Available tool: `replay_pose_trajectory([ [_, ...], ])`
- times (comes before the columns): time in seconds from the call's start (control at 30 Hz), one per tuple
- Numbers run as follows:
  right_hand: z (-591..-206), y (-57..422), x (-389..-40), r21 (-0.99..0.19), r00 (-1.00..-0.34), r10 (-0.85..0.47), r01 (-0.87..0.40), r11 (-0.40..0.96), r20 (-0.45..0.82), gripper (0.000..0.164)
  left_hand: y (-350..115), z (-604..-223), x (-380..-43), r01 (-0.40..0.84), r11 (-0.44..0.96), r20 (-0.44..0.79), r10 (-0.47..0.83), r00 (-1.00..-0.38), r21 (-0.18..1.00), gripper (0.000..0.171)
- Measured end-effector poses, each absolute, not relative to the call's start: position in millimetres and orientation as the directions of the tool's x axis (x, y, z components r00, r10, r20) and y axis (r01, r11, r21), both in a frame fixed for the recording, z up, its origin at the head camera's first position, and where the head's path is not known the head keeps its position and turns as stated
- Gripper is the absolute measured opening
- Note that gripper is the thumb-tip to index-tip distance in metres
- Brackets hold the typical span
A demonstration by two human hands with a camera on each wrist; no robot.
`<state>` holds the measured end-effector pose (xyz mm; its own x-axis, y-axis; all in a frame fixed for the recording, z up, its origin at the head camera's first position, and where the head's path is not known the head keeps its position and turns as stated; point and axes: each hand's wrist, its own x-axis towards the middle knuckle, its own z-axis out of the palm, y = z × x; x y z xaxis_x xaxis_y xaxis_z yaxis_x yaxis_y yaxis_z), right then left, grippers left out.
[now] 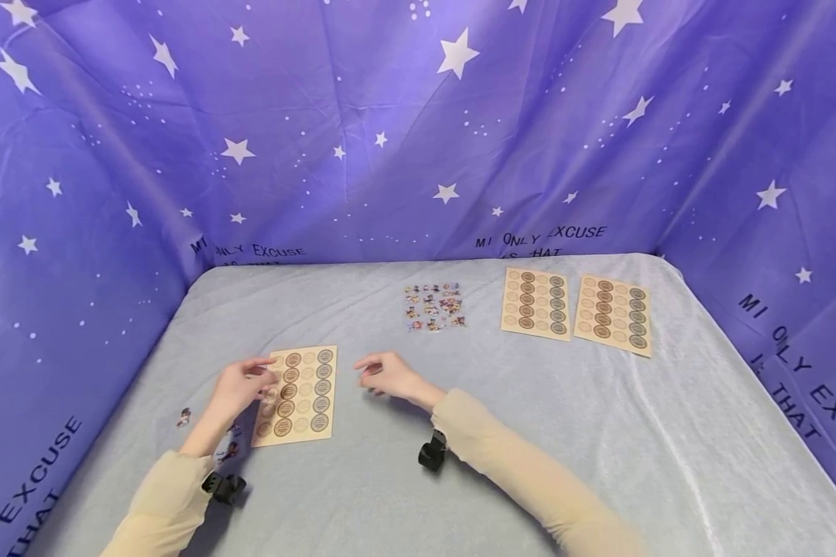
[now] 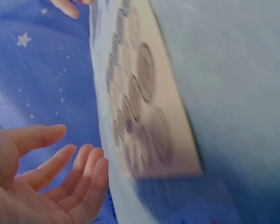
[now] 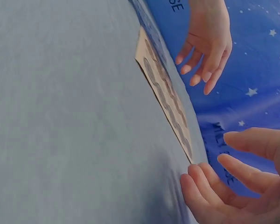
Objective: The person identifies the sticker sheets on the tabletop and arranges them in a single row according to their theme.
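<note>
A tan sticker sheet [image 1: 313,433] with columns of round brown, pale and grey stickers lies flat on the left half of the table. Above its left edge hovers my left hand [image 1: 240,387], fingers loosely bent with nothing between them; the left wrist view shows its thumb and fingers apart beside the sheet [image 2: 177,135]. To the right of the sheet, a short gap away, is my right hand [image 1: 390,375]. Its fingers are relaxed and hold nothing, as the right wrist view of that hand [image 3: 242,182] also shows.
Under and beside the left forearm lies a clear sheet with small colourful figure stickers [image 1: 183,418], partly hidden. Another clear figure sticker sheet [image 1: 433,307] is at the back middle. Two more tan round-sticker sheets [image 1: 535,304] lie at the back right. Starry purple cloth [image 1: 418,139] surrounds the table.
</note>
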<state>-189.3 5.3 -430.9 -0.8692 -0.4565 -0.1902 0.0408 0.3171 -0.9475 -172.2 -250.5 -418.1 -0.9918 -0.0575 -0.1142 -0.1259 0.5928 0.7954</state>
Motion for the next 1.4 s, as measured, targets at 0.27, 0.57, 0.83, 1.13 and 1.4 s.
replay_pose_trajectory([
  [0.27, -425, 39, -192, -0.932, -0.876, -0.453, -0.013, 0.363, -0.164, 0.034, -222, -413, -184, 0.000, 0.590, -0.031, 0.043, -0.999, 0.808, 0.032],
  [0.57, -426, 74, -195, -0.934, -0.894, -0.431, -0.043, 0.354, -0.122, 0.036, -185, -412, -197, 0.068, 0.538, -0.006, 0.134, -0.991, 0.840, 0.032],
  [0.83, -424, 107, -197, -0.937, -0.925, -0.372, -0.062, 0.345, -0.075, 0.036, -152, -412, -208, 0.089, 0.514, -0.015, 0.195, -0.981, 0.853, 0.031],
  [1.13, -419, 144, -197, -0.916, -0.955, -0.296, -0.104, 0.387, -0.017, 0.035, -120, -409, -215, 0.163, 0.544, 0.012, 0.271, -0.963, 0.823, 0.031],
  [1.4, -414, 179, -198, -0.877, -0.971, -0.236, -0.142, 0.458, 0.034, 0.035, -89, -407, -219, 0.178, 0.566, -0.028, 0.338, -0.941, 0.805, 0.033],
])
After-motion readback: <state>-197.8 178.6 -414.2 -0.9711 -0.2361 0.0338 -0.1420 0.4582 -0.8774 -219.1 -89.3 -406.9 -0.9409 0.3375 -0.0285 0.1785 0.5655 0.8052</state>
